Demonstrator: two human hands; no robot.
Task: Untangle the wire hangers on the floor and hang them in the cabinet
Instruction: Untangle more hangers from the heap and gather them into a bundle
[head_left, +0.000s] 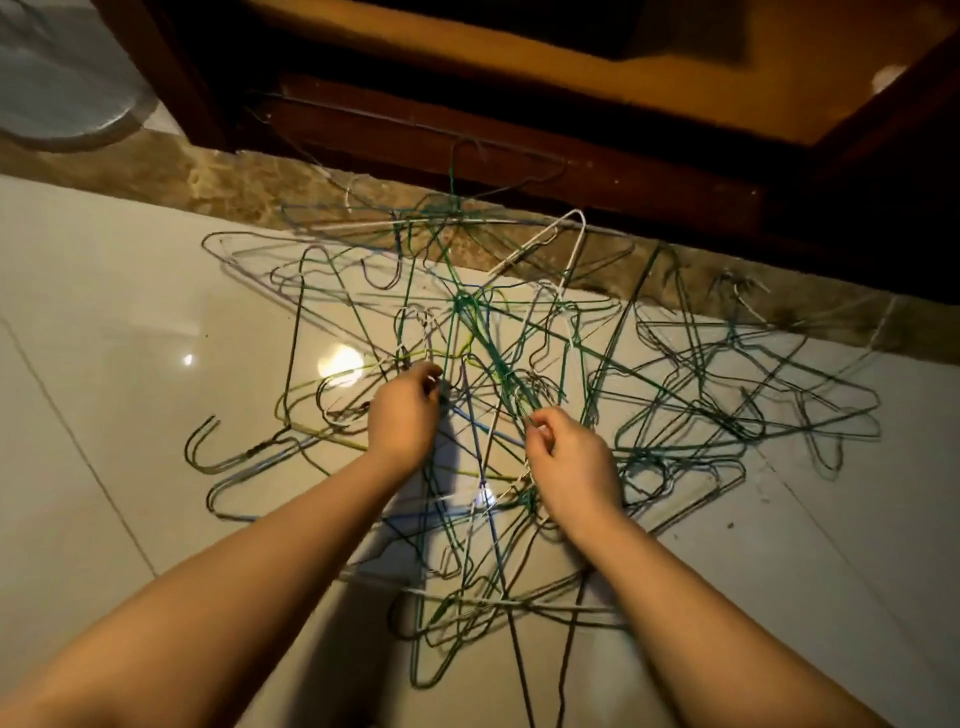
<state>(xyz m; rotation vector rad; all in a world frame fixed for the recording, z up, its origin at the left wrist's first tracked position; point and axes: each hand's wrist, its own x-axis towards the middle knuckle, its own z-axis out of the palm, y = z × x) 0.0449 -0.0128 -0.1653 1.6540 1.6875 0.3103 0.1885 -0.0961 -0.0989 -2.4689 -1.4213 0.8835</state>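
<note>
Wire hangers (493, 364), many and of thin coated wire (green, blue, yellow, white, dark), lying in one interlocked heap on the floor (130, 338); the heap spreads wider from side to side than from front to back, and sits between the person and the cabinet (519, 140); a few frames at its far edge lean against the cabinet's base. Both hands are low over the heap's centre, with wires beneath and on every side of them. Left hand (405, 421): fingers curled, closed on wire among a cluster of hooks just left of centre; exactly which hanger it holds cannot be told. Right hand (566, 457): thumb and fingers pinched on a strand of the green bundle (488, 343); this bundle's long axis runs from the right hand away and slightly leftward to a knot near mid-heap; the right hand is the nearer to it, the left lying just beside its near end. Judged step: parting one hanger from the mass; no hanger yet appears free, and none is seen hung. Obstructions: crossing frames over and under the green bundle; a white hanger (569, 244) propped upright beyond the knot; hooks caught in neighbouring triangles. Surroundings: a mottled stone strip (234, 182) along the cabinet's foot; a grey curved object (62, 78) at far left, unidentifiable.
</note>
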